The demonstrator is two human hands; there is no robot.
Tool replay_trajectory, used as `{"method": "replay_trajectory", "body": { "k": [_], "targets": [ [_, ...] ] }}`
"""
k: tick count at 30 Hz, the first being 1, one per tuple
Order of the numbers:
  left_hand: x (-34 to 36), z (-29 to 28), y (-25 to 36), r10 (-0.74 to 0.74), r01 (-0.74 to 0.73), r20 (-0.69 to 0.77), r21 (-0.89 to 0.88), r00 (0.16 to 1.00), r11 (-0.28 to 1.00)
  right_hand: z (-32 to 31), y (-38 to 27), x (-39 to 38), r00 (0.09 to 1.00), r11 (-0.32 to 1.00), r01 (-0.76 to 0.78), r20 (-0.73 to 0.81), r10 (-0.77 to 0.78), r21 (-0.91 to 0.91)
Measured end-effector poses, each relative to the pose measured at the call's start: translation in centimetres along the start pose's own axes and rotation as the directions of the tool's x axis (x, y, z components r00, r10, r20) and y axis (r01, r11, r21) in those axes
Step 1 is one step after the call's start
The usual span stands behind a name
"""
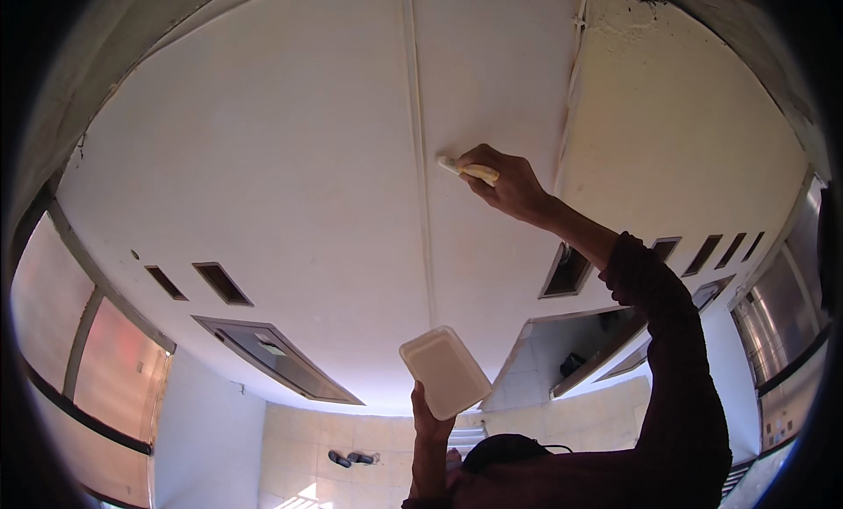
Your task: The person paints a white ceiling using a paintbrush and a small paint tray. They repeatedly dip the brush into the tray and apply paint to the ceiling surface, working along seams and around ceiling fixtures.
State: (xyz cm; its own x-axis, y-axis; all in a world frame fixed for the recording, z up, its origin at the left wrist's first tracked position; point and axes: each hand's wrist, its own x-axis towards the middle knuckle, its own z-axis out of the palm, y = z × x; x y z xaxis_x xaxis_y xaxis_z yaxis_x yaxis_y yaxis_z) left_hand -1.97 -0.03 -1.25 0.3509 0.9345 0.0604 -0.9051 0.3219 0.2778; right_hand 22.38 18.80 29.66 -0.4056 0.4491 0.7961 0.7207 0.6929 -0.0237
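Observation:
My right hand (509, 184) is raised on a bent arm and closed around the yellowish handle of a paintbrush (480, 172). The pale bristle end (447, 164) of the brush is at the white painted surface, just right of a long thin conduit (420, 149); whether it touches the surface is hard to tell. Lower down, my left hand (428, 417) grips one edge of a white rectangular tray (446, 373) with rounded corners. The tray is held tilted, and what it contains, if anything, cannot be made out.
Cables (575, 70) run along the border with a yellower section (680, 114). Small rectangular openings (221, 283) and a doorway (575, 346) lie to either side. Dark footwear (351, 458) rests on the tiled floor (294, 430). Framed panes (118, 360) stand at the left.

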Motion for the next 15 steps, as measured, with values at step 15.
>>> {"method": "replay_trajectory", "body": {
  "k": [15],
  "targets": [
    [0.2,0.3,0.2,0.001,0.000,-0.050,0.015,0.999,1.000,-7.8,1.5,6.5,0.878,0.805,0.219,-0.248,-0.409,-0.552]
  ]
}}
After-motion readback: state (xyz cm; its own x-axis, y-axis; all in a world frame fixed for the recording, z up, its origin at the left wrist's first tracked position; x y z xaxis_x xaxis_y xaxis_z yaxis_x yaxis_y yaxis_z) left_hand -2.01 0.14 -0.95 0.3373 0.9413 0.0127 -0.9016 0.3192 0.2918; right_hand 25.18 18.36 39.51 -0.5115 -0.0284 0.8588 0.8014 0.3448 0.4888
